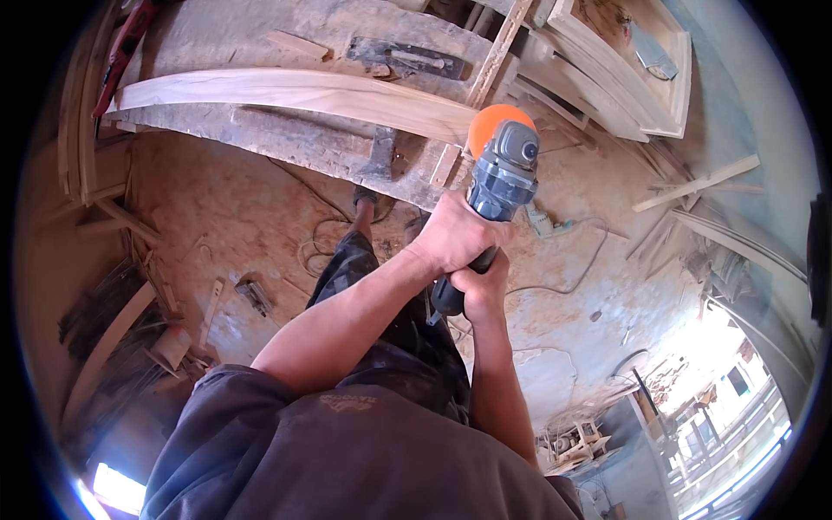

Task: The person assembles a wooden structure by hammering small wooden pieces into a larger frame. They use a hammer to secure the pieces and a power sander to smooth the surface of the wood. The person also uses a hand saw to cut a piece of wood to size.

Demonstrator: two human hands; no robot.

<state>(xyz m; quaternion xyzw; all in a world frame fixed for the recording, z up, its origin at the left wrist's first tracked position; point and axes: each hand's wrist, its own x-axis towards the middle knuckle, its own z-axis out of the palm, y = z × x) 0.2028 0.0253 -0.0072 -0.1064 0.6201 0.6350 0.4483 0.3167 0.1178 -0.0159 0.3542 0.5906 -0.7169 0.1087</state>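
Both hands are closed round a blue-grey angle grinder (498,186) fitted with an orange disc (500,126). My left hand (458,232) wraps the body just behind the tool's head. Lower down, my right hand (484,282) grips the dark rear handle. The disc overlaps the right end of a long, curved pale wooden board (286,91) in the picture; whether it touches the wood I cannot tell. That board lies along a worn wooden workbench (260,126). A small wood block (445,165) sits at the bench edge, just left of the grinder.
On the bench lie a dark hand plane (407,59) and a hammer-like dark tool (381,154). A pale wooden drawer-like box (680,95) stands at the far right. Cords (572,282) trail across the floor beside a teal-and-white power tool (546,223). Wood offcuts (113,347) are piled at left.
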